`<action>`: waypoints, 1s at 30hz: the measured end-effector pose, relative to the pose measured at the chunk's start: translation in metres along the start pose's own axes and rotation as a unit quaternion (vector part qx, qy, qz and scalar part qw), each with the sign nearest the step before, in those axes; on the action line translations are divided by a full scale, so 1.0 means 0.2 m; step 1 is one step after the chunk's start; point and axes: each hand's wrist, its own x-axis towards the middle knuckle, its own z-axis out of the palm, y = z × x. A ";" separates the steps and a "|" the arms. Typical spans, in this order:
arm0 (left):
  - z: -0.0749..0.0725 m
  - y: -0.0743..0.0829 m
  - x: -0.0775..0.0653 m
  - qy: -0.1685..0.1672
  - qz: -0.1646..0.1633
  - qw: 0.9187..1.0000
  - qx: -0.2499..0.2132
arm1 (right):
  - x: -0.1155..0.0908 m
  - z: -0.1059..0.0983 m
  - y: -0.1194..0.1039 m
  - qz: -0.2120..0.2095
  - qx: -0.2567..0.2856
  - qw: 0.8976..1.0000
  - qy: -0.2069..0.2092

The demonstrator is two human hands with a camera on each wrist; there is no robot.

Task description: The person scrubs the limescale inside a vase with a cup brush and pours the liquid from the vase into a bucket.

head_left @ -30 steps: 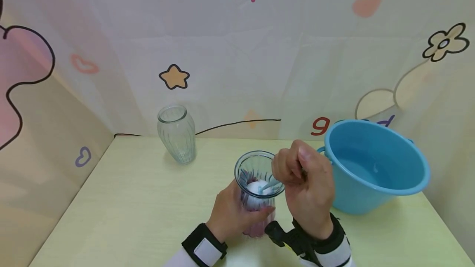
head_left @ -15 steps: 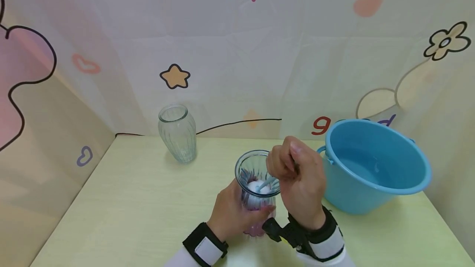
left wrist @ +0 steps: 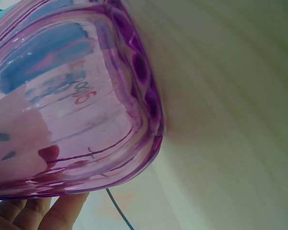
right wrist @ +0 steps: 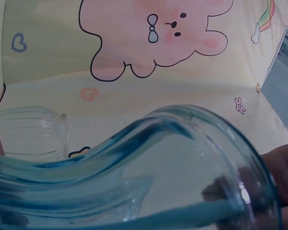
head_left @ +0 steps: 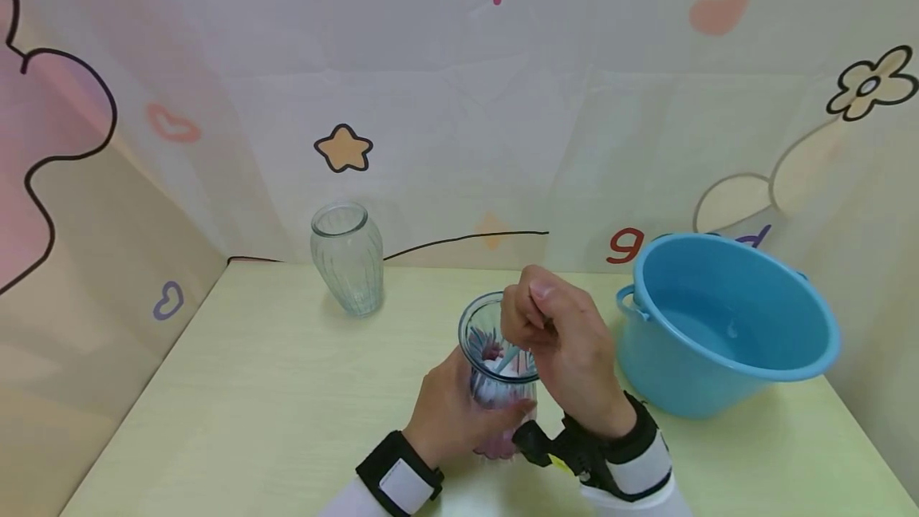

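A ribbed glass vase with a blue rim and pink-purple base [head_left: 505, 395] stands upright at the front of the table. My left hand [head_left: 451, 415] grips its side, fingers behind the glass and thumb across the front. Over the mouth, my right hand [head_left: 567, 345] is curled round the light-blue handle of a bottle brush [head_left: 510, 358]. Its white head sits low inside the vase, partly hidden by glass and hand. The left wrist view has the purple base [left wrist: 151, 96] close up; through the wall in the right wrist view, the brush handle [right wrist: 192, 215] shows.
A second ribbed vase [head_left: 349, 266], of clear glass, stands at the back left near the patterned backdrop [head_left: 445, 102]. To the right of my right hand is a large blue bucket [head_left: 682, 373] with its mouth tilted toward me. The pale table [head_left: 287, 389] meets the backdrop behind.
My right hand has moved left and slightly down over the vase mouth, and the brush handle shifted with it. My left hand keeps its grip on the vase. The head view swung slightly left.
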 end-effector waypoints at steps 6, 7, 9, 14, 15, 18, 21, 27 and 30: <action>0.00 0.01 0.00 -0.002 0.002 1.000 0.002 | -0.01 -0.01 -0.01 0.038 0.002 0.999 -0.038; 0.00 0.01 0.00 -0.001 0.002 1.000 0.003 | -0.01 -0.01 -0.02 0.042 0.001 0.998 -0.040; 0.00 0.01 0.00 -0.001 0.000 1.000 0.001 | -0.01 -0.01 -0.02 0.045 -0.001 0.998 -0.043; 0.00 0.01 0.00 -0.003 -0.007 1.000 -0.002 | 0.00 -0.01 -0.01 0.041 0.001 0.998 -0.041; 0.00 0.01 0.00 -0.003 -0.009 1.000 -0.002 | 0.00 -0.02 0.00 0.040 0.003 0.998 -0.039; 0.00 0.01 0.00 -0.007 -0.010 1.000 -0.006 | 0.00 -0.02 0.00 0.036 0.009 0.999 -0.030; 0.00 0.00 0.00 -0.005 -0.005 1.000 -0.007 | 0.00 -0.02 0.01 0.028 0.015 0.999 -0.024; 0.00 0.01 0.00 -0.002 0.001 1.000 -0.004 | 0.01 -0.02 0.00 0.026 0.048 0.998 -0.003; -0.01 0.01 0.00 -0.002 0.001 1.000 -0.006 | 0.01 -0.02 0.00 0.029 0.061 0.998 0.009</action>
